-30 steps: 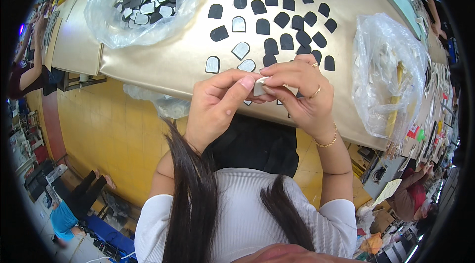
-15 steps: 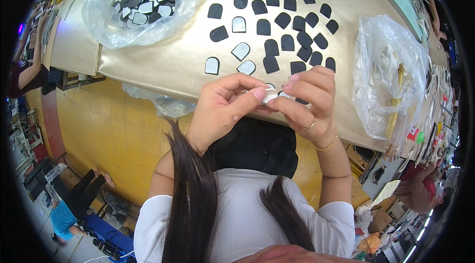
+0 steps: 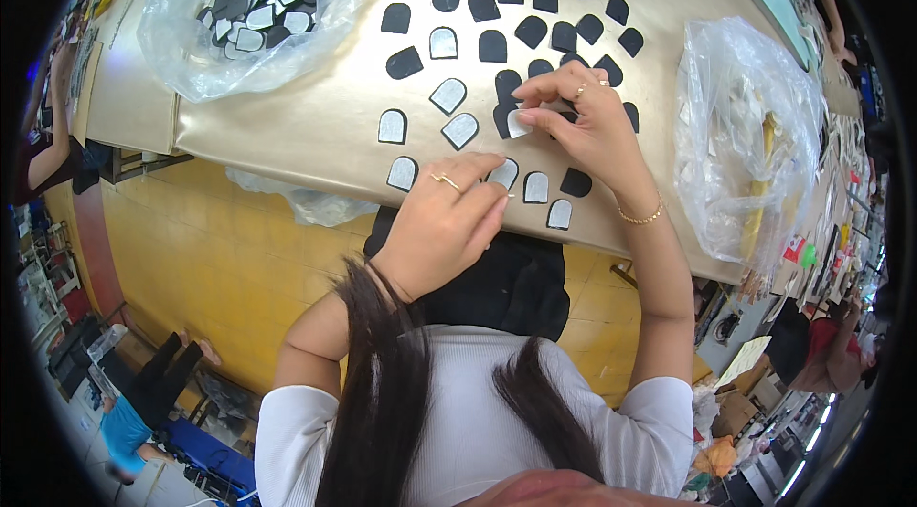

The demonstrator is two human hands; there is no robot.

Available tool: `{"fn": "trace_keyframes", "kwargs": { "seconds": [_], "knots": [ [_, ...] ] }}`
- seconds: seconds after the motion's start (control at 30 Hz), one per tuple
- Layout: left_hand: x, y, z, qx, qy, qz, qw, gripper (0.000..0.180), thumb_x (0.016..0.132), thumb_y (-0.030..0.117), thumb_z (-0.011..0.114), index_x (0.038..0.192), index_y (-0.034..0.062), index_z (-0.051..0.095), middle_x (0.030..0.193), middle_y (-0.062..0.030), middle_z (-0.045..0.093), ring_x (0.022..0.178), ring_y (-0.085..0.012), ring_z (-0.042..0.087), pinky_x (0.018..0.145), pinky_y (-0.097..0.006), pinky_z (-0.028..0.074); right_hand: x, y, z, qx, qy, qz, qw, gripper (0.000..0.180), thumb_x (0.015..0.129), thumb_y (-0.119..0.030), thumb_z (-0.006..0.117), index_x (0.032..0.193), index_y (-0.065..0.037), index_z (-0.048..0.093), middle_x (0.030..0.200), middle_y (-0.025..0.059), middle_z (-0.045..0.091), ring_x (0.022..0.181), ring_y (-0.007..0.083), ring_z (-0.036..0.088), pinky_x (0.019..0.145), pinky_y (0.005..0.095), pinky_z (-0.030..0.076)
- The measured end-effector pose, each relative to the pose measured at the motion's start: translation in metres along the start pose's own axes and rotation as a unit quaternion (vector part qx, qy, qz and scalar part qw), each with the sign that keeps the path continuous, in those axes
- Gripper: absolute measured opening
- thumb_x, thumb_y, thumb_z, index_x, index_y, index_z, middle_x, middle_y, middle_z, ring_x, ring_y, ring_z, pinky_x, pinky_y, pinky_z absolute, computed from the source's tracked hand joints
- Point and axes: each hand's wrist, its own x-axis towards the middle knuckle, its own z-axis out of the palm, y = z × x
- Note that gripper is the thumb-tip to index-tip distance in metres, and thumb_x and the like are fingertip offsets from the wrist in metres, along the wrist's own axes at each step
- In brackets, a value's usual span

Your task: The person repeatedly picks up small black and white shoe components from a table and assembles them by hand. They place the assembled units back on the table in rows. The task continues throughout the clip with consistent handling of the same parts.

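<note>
My right hand (image 3: 583, 120) pinches a small white arch-shaped piece (image 3: 519, 124) between thumb and fingertips, at the edge of a black arch-shaped pad. My left hand (image 3: 449, 211) lies at the table's near edge with its fingers stretched out; the fingertips touch a silver-faced pad (image 3: 504, 171). Other silver-faced pads (image 3: 536, 187) lie around that hand. Beyond them, several black pads (image 3: 493, 46) are spread over the table, some overlapping. Some pads are hidden under my right hand.
The gold-coloured tabletop (image 3: 315, 139) carries an open clear plastic bag (image 3: 172, 58) full of black and silver pads at the far left. Another crumpled clear bag (image 3: 712, 163) lies to the right. The yellow floor (image 3: 220, 240) shows below the near edge.
My hands were together near the table edge around a small white piece. They have parted: the right has moved up over the black pads with a white piece, the left down to a silver-faced pad.
</note>
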Motion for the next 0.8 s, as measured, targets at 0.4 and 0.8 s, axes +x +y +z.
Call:
{"fn": "trace_keyframes", "kwargs": {
  "seconds": [0.4,0.8],
  "knots": [
    [0.01,0.0,0.015,0.054,-0.035,0.024,0.998,0.015,0.082,0.005,0.073,0.092,0.0002,0.063,0.134,-0.0167,0.058,0.126,-0.0343,0.055,0.104,-0.048,0.044,0.01,0.004,0.009,-0.046,-0.032,0.011,0.998,0.021,0.086,-0.018,0.075,0.106,-0.013,0.075,0.085,-0.0033,0.072,0.096,0.0146,0.056,0.097,0.0386,0.026],
    [0.019,-0.005,0.026,0.113,-0.046,0.045,0.991,0.014,0.081,0.01,0.069,0.089,0.0013,0.061,0.129,-0.0227,0.06,0.125,-0.037,0.054,0.107,-0.048,0.042,0.011,0.006,0.019,-0.209,0.037,-0.065,0.975,0.024,0.081,-0.023,0.079,0.103,-0.019,0.072,0.094,-0.0039,0.06,0.096,0.0175,0.053,0.09,0.0431,0.028]
  ]
}}
